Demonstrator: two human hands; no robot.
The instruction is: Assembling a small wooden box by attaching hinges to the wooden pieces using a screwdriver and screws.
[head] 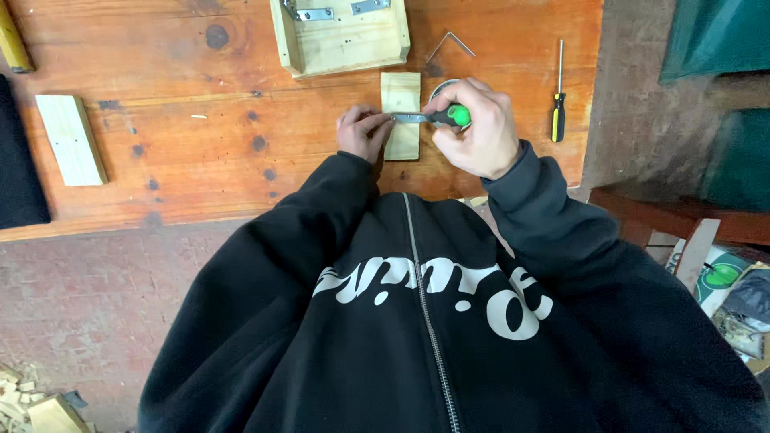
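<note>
Screwdriver (439, 117) clenched in right hand (475, 132), left hand (362, 133) pinching its tip on wood block (401, 112)

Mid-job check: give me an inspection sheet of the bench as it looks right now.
Surface: orange wooden table, knotted.
Job's things: small wood block; green-handled screwdriver laid across it.
Clutter: hinged wooden box, bent wire, black-and-yellow screwdriver, pale plank.
Hands: left hand steadies the tip; right hand grips the handle.
Cables: nothing seen.
Surroundings: brick floor, wood scraps.
</note>
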